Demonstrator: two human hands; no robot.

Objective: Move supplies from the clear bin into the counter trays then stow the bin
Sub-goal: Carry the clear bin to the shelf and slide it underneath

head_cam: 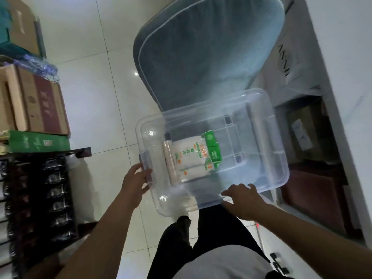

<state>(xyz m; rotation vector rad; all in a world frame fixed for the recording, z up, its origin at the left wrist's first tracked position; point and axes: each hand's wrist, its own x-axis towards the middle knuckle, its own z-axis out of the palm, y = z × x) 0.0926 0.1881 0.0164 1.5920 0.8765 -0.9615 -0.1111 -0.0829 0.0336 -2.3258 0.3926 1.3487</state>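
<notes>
The clear bin (pixel 267 158) is held up between both hands, over the person's dark trousers (pixel 211 234) and partly across the seat of a grey cushioned chair (pixel 201 57). The left hand (pixel 135 182) holds the bin's left end, its fingers hooked on the latch at the rim, so this grip is grasping the bin. The right hand (pixel 244 200) lies on the near rim with its fingers spread and bent over the edge; this grip also has the bin.

Inside the bin, just ahead of the left hand, a pale roll (pixel 170 164) lies along the bin's floor. Touching it on the side away from that hand is a white pack with green and orange print (pixel 193 158), lying flat. The part of the bin ahead of the right hand holds nothing that can be made out.

Beyond the bin, the chair stands on a white tiled floor (pixel 90 77). To the outside of the left hand are stacked cardboard boxes (pixel 40 105), a green box (pixel 38 142) below them, and dark shelving with black packets (pixel 54 194). To the outside of the right hand is a white worktop edge (pixel 342 57), with a white bag printed with letters (pixel 289 63) hanging beside the chair and a cardboard box (pixel 302 131) in the dark space under it.
</notes>
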